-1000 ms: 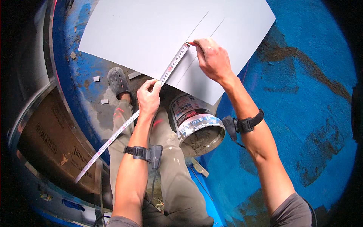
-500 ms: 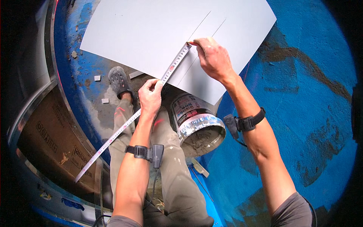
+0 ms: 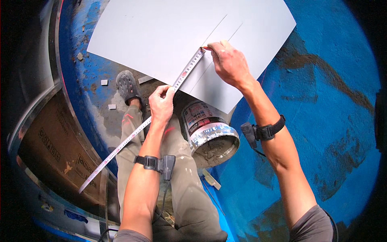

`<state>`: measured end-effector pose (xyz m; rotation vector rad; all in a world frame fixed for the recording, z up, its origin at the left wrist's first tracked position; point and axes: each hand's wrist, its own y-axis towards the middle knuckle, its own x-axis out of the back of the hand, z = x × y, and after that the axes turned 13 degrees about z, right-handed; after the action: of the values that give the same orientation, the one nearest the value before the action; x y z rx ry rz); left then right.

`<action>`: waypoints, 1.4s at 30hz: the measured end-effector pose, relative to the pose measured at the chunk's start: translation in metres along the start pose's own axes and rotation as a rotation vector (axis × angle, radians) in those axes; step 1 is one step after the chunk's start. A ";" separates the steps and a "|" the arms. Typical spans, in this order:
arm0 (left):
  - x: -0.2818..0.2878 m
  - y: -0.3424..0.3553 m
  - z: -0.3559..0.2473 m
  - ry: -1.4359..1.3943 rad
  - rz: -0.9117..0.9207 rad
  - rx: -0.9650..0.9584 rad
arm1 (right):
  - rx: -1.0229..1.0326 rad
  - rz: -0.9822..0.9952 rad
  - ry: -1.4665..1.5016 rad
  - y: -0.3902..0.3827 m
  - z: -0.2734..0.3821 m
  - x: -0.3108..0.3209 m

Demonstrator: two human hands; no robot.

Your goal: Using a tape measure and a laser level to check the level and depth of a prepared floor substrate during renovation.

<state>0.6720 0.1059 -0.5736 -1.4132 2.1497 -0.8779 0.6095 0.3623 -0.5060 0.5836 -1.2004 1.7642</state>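
Observation:
A large white flat panel (image 3: 149,36) lies across the top of the view, with two thin straight lines drawn on it. A tape measure's blade (image 3: 186,72) runs from beside one line, over the panel's near edge, and down left past my leg. My left hand (image 3: 160,105) pinches the blade at that edge. At the blade's far end, my right hand (image 3: 230,66) grips a thin orange-red pencil (image 3: 207,48), its point against the end of the tape. Most of the pencil is hidden in my fingers. The tape's case is not visible.
Under the panel's near corner a tilted bucket (image 3: 213,131) holds grey mortar. At left stands a cardboard box (image 3: 60,149) behind a metal-edged frame. A pale-handled tool (image 3: 211,180) lies below the bucket. Small white offcuts (image 3: 104,82) lie near my grey clog (image 3: 128,86). Blue-coated surface (image 3: 322,133) spreads right.
The whole view has shifted very slightly. Both hands keep their places on the tape and at the pencil; nothing has been let go.

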 end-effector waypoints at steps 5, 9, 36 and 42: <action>0.000 0.000 0.001 -0.002 -0.007 -0.012 | 0.012 0.003 -0.025 0.002 0.000 0.004; -0.001 0.000 0.001 -0.023 -0.006 -0.005 | 0.017 0.007 -0.024 0.004 0.000 0.003; -0.003 0.003 0.010 -0.050 -0.022 0.014 | 0.006 0.041 -0.052 0.018 0.010 0.007; -0.048 -0.019 0.018 -0.117 0.023 0.065 | -0.071 0.125 -0.056 -0.026 -0.015 0.008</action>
<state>0.7147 0.1397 -0.5725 -1.3705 2.0290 -0.8275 0.6303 0.3820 -0.4936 0.5292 -1.3588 1.8112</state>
